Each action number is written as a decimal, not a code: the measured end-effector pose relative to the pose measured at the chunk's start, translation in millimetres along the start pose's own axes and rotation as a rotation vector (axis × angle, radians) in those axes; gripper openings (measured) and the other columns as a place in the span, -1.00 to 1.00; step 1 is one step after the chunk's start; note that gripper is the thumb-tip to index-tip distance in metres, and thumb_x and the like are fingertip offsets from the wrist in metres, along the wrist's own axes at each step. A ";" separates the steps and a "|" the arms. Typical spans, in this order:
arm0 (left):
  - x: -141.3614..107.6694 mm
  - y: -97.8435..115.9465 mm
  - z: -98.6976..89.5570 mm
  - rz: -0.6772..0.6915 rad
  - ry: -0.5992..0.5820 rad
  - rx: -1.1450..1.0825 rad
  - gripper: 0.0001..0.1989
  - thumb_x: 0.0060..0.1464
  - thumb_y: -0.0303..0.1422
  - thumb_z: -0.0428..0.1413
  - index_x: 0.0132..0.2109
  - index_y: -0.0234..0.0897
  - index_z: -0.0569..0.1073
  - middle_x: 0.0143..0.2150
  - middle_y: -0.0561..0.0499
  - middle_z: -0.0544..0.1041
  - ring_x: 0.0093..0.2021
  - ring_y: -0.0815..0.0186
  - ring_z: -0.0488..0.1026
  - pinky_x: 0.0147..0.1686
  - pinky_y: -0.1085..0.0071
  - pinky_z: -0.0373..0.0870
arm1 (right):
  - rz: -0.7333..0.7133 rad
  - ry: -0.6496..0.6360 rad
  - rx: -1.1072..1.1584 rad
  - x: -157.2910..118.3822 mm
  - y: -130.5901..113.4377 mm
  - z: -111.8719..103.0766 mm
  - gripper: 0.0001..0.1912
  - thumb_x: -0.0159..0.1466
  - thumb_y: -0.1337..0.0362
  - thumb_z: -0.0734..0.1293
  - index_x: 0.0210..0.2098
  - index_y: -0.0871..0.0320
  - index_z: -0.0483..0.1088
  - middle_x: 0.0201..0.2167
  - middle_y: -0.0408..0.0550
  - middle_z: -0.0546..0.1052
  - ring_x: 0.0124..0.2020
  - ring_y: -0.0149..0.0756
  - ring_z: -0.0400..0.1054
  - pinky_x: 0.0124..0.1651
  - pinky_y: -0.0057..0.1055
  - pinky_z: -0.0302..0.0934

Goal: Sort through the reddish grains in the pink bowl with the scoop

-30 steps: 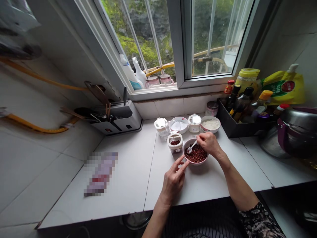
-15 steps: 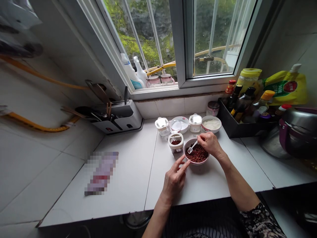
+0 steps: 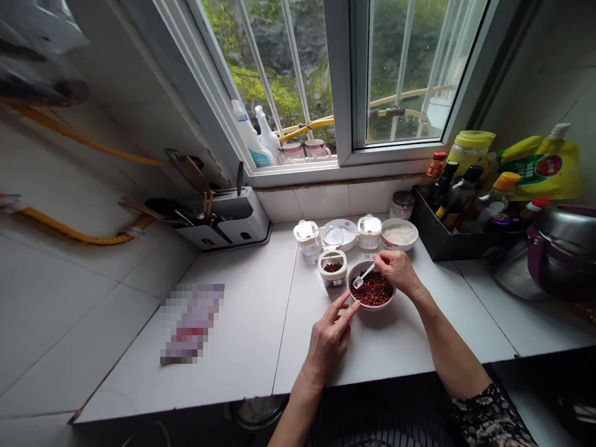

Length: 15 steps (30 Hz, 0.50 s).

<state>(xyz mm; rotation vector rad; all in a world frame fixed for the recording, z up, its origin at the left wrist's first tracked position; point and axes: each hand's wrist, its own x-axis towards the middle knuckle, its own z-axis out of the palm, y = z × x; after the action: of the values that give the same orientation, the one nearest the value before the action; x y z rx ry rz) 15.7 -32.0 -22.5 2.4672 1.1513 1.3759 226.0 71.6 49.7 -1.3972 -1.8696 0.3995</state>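
Note:
A white bowl with a pink rim [image 3: 375, 308] holds dark red dried peppercorns [image 3: 375, 293]. My right hand [image 3: 395, 270] pinches the handle of a small white spoon [image 3: 364, 277], whose scoop end is over the peppercorns. At the bowl's near left side, my left hand [image 3: 329, 332] has its fingers stretched out, the tips touching the rim. Just left of the bowl stands an open seasoning jar [image 3: 333, 269] with similar peppercorns inside and its white lid frame on top.
Behind stand two lidded seasoning jars [image 3: 306, 234] [image 3: 369, 232], a bowl of white powder [image 3: 342, 234] and a bowl of white grains [image 3: 399, 236]. A black bottle box [image 3: 442, 239] and a steel pot [image 3: 521, 270] sit right. A knife-and-utensil holder [image 3: 242, 217] stands left.
The view has shifted slightly. Both hands, the spoon and the bowl keep nearly the same places relative to each other.

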 end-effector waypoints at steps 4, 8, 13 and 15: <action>-0.3 -0.5 -0.1 -0.003 -0.012 0.005 -0.40 0.18 -0.68 -0.08 0.28 -0.13 0.32 0.23 -0.19 0.39 -0.02 0.31 0.53 -0.11 0.44 0.58 | 0.047 0.000 0.093 -0.6 -1.4 -1.0 -0.56 0.26 0.12 0.19 -0.71 0.11 0.11 -0.76 -0.19 0.23 -0.62 -0.43 0.10 -0.50 -0.45 -0.03; 0.2 -0.2 -0.3 -0.003 -0.019 0.009 -0.40 0.17 -0.68 -0.08 0.28 -0.13 0.31 0.24 -0.19 0.38 -0.01 0.31 0.53 -0.10 0.43 0.58 | 0.098 0.008 0.178 -0.3 -1.7 -1.7 -0.56 0.24 0.10 0.20 -0.72 0.10 0.13 -0.79 -0.20 0.24 -0.66 -0.43 0.15 -0.52 -0.46 0.01; 0.7 0.7 0.8 -0.007 -0.012 -0.003 -0.40 0.18 -0.68 -0.08 0.28 -0.14 0.31 0.24 -0.19 0.38 0.04 0.29 0.52 -0.07 0.43 0.57 | 0.202 0.040 0.287 2.7 -0.7 -2.0 -0.56 0.22 0.02 0.22 -0.70 0.11 0.24 -0.80 -0.17 0.32 -0.71 -0.39 0.21 -0.52 -0.44 0.10; 0.6 0.7 1.3 -0.003 -0.010 -0.003 -0.41 0.18 -0.68 -0.08 0.28 -0.14 0.31 0.24 -0.19 0.38 0.03 0.30 0.52 -0.08 0.44 0.58 | 0.215 0.106 0.311 4.1 -2.7 -0.3 -0.55 0.23 0.00 0.23 -0.69 0.11 0.28 -0.79 -0.17 0.33 -0.71 -0.38 0.22 -0.51 -0.43 0.12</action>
<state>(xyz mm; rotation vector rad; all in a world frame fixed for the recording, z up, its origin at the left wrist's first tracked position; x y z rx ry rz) 17.3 -31.7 -22.6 2.4665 1.1496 1.3624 223.9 74.4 53.2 -1.3782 -1.5021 0.6790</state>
